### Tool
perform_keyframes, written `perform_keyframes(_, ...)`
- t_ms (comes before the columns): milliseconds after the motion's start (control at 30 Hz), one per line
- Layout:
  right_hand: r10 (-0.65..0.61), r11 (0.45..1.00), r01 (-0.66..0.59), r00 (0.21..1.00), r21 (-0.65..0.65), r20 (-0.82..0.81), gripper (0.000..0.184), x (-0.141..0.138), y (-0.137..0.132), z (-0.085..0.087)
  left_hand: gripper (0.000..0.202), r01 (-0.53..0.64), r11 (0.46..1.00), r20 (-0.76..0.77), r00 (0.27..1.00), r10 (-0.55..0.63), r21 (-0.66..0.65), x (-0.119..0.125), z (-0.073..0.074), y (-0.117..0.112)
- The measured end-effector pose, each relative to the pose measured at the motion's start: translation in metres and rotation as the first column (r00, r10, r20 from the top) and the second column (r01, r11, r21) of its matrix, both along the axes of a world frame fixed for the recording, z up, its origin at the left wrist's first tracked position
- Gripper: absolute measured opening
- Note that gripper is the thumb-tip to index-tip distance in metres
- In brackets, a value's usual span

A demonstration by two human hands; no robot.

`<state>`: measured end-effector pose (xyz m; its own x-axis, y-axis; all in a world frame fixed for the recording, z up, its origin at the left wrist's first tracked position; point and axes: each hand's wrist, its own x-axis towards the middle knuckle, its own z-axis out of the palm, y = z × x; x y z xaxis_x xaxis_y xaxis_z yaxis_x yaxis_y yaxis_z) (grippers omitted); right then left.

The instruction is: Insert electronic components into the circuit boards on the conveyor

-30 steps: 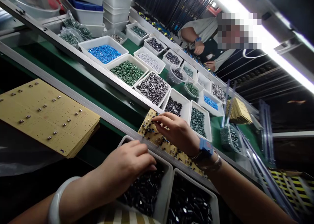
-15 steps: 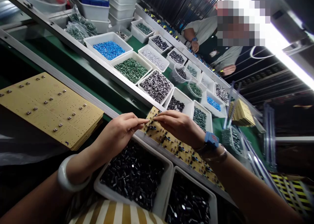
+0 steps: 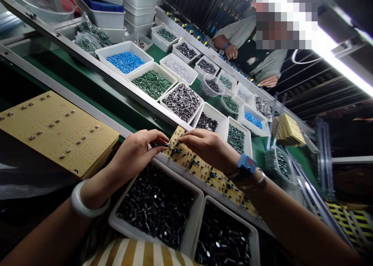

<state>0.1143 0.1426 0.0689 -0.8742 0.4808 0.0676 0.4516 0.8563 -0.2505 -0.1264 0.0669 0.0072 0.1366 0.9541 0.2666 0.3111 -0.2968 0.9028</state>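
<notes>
My left hand (image 3: 136,153) hovers at the near end of a tan circuit board (image 3: 204,172) and pinches a small dark component (image 3: 166,145) between thumb and fingertips. My right hand (image 3: 208,147) rests on the same board with its fingers curled down onto the parts at the board's near corner; what they hold, if anything, is hidden. A white bangle is on my left wrist, a blue strap on my right. Below my hands stand two white bins of black components (image 3: 157,207) (image 3: 224,239).
A stack of tan boards (image 3: 55,130) lies at the left. Beyond a metal rail (image 3: 96,70), several white trays hold blue (image 3: 125,62), green (image 3: 151,83) and black parts (image 3: 182,101). A person in grey (image 3: 247,44) works across the line. More boards (image 3: 287,130) sit at the right.
My left hand left the bin of black components, rose to the board's edge and now pinches a small part beside my right hand. The right hand stayed on the board.
</notes>
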Motion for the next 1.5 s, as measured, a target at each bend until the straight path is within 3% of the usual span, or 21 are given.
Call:
perform_keyframes(133,-0.06,0.998,0.06,0.998,0.001,-0.025,0.02,0.001,-0.004,-0.004,0.015,-0.005,0.996,-0.067,0.998,0.011,0.093,0.003,0.003,0.005)
perform_keyframes(333,-0.026,1.0,0.025,0.99,-0.006,-0.137,0.028,0.004,-0.006,-0.011,0.014,0.01,0.987,-0.183,0.983,0.02,0.158,0.011,0.004,0.02)
perform_keyframes(433,-0.035,0.999,0.038,0.987,0.02,-0.156,0.033,0.012,-0.018,-0.003,0.013,-0.005,0.987,-0.246,0.968,0.045,0.159,0.015,0.003,0.028)
perform_keyframes(533,-0.156,0.988,0.153,0.968,-0.03,-0.197,0.025,0.031,-0.045,0.013,0.013,-0.035,0.984,-0.275,0.958,0.082,0.174,0.018,0.001,0.034)
perform_keyframes(633,-0.192,0.952,0.192,0.981,-0.237,0.022,0.017,0.056,-0.083,0.023,0.01,-0.03,0.978,-0.295,0.951,0.091,0.204,0.02,-0.001,0.039)
perform_keyframes(733,-0.002,0.871,0.183,0.929,-0.456,0.369,0.026,0.074,-0.124,0.012,0.008,-0.009,0.976,-0.325,0.942,0.082,0.219,0.021,-0.003,0.044)
perform_keyframes(800,0.013,0.861,0.252,0.857,-0.441,0.515,0.035,0.079,-0.145,-0.003,0.008,0.013,0.974,-0.35,0.934,0.07,0.228,0.022,-0.004,0.048)
perform_keyframes(900,-0.011,0.872,0.302,0.799,-0.385,0.601,0.022,0.08,-0.162,-0.022,0.009,0.043,0.969,-0.382,0.923,0.054,0.242,0.022,-0.005,0.052)
perform_keyframes(1033,-0.004,0.867,0.291,0.816,-0.404,0.578,0.008,0.08,-0.163,-0.027,0.01,0.077,0.959,-0.407,0.912,0.043,0.274,0.023,-0.004,0.055)
perform_keyframes(1267,-0.037,0.856,0.285,0.866,-0.431,0.499,0.013,0.086,-0.16,-0.016,0.01,0.124,0.937,-0.434,0.9,0.032,0.326,0.023,-0.003,0.057)
perform_keyframes(1400,-0.199,0.789,0.321,0.94,-0.524,0.277,0.018,0.093,-0.154,-0.005,0.01,0.152,0.92,-0.462,0.886,0.035,0.362,0.024,-0.002,0.057)
perform_keyframes(1500,-0.309,0.716,0.334,0.939,-0.613,0.15,0.018,0.094,-0.147,0.004,0.013,0.18,0.907,-0.494,0.869,0.035,0.38,0.024,0.0,0.055)
